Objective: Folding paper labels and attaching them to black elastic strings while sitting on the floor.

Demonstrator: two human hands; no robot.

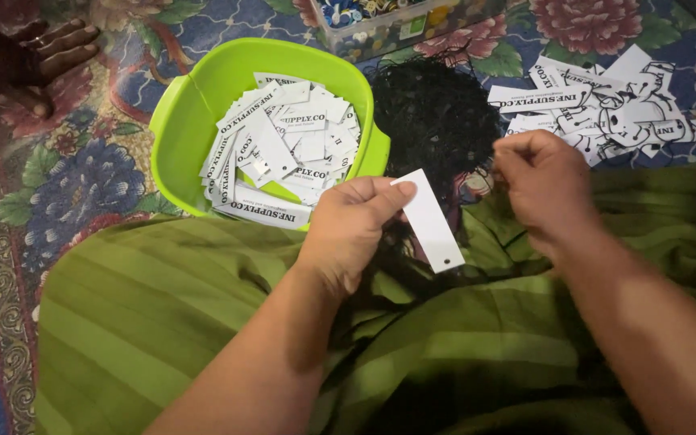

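Clearly light, stiff card: white tag (432, 221) pinched at upper end between thumb and fingertips of left hand (352, 229), punched hole hanging below fingers. Best gripped by edges; easily creased. Blank rectangular face shown. Right hand (545, 181) closed, fingers pinched, probably on black string (432, 117) lying just beyond fingers; grip obscured.

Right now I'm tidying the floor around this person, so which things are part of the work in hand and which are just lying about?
In use:
- white tag, pinched in left hand
- right hand, at the black strings
- green tub of loose tags
- pile of strung tags

Lying about:
- clear box of small pieces
- another person's hand on the floral rug
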